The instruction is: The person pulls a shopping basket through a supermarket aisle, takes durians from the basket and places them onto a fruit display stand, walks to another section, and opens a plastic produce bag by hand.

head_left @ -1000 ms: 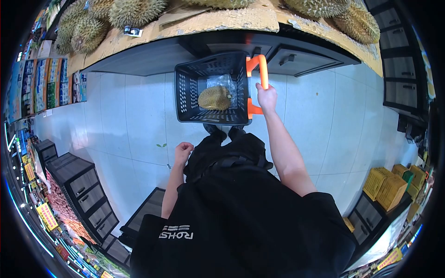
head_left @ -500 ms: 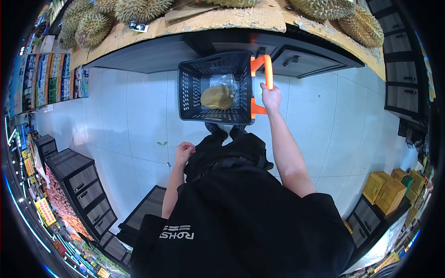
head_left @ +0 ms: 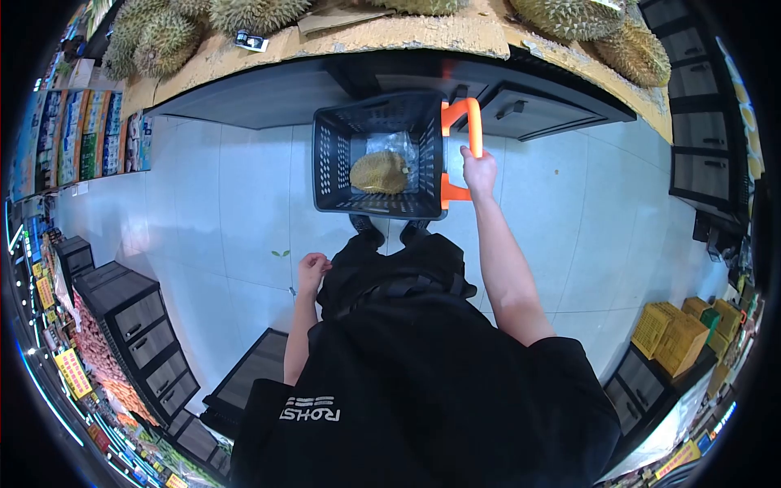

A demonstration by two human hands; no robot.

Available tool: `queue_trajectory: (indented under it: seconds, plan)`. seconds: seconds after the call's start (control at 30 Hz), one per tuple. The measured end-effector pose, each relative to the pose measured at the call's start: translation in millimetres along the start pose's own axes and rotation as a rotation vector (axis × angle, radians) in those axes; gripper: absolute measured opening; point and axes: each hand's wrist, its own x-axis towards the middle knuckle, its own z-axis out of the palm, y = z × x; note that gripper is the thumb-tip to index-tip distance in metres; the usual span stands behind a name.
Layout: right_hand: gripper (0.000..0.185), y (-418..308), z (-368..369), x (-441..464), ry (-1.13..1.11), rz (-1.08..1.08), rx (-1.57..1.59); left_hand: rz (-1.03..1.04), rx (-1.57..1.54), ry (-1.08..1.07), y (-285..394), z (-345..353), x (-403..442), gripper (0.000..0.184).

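My right hand (head_left: 480, 172) is wrapped round the orange handle (head_left: 476, 128) of a black shopping basket (head_left: 321, 175). The basket stands out in front of my legs, its slotted walls open at the top. Inside lies one durian (head_left: 379, 172) beside a clear plastic bag (head_left: 400, 143). My left hand (head_left: 314, 270) hangs beside my left hip, its fingers loosely curled, with nothing visible in them.
Several durians (head_left: 256, 12) sit on the worn wooden counter (head_left: 390, 45) ahead, above dark cabinet doors (head_left: 529, 110). A dark cabinet (head_left: 142, 325) is at left, yellow crates (head_left: 679, 342) at right. A green leaf (head_left: 281, 254) lies on the tiled floor.
My left hand has shifted slightly left and down, away from my trousers. My right hand keeps its grip on the basket handle, and the durian stays in the basket.
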Motion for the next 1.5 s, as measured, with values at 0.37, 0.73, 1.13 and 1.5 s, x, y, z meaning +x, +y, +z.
queue_trajectory:
  seconds: [0.37,0.73,1.13,1.5]
  plan:
    - [0.04,-2.6,-1.7,-5.2,0.053,0.02,-0.012,-0.029,-0.072,0.047,-1.3,-70.1,47.1,0.019]
    - [0.073,-10.1,17.8,-78.0,0.483,-0.263,-0.602,-0.058,-0.023,0.001,29.0,-188.0,137.2,0.017]
    - [0.041,8.5,87.7,-227.5,0.076,0.02,-0.283,-0.083,0.172,-0.3,67.3,-151.6,190.7,0.024]
    - [0.04,57.1,172.5,-150.8,-0.583,0.077,-0.481,-0.146,0.099,-0.231,48.5,-53.8,161.8,0.031]
